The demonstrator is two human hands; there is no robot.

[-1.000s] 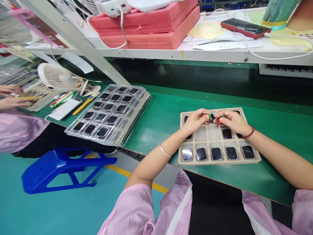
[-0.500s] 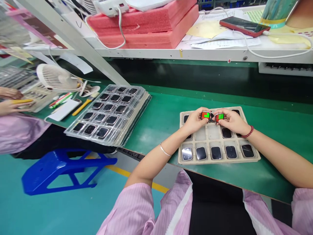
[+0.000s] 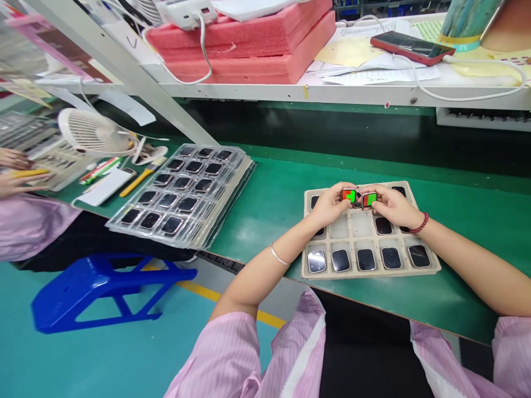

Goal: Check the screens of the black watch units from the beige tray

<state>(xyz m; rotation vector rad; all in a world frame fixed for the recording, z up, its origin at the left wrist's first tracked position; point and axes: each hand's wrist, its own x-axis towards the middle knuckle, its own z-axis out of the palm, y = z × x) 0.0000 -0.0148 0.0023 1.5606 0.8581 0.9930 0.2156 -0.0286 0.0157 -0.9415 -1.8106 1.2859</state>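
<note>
My left hand (image 3: 334, 203) is closed on a smartwatch (image 3: 348, 195) with a lit red and green screen. A second smartwatch (image 3: 369, 199), also glowing red and green, is gripped in my right hand (image 3: 390, 203), its thumb at the lower edge of the screen. Both watches are held close together above the far half of a beige tray (image 3: 371, 275). Dark-screened watches, such as this watch (image 3: 365, 259), sit in the tray's near row. Two pockets below my hands hold nothing. My hands cover part of the far rows.
To the left stands a stack of clear trays (image 3: 199, 235) with several dark watches on top. Beyond lie a yellow-handled brush (image 3: 136, 182) and a white fan (image 3: 93, 132). A co-worker's hands (image 3: 20, 171) are at far left. Overhead, a shelf (image 3: 352, 93) crosses, and a blue stool (image 3: 83, 287) stands below.
The watch in my right hand has shifted slightly left and tilted, with more green showing on its screen. My left hand stays nearly in place.
</note>
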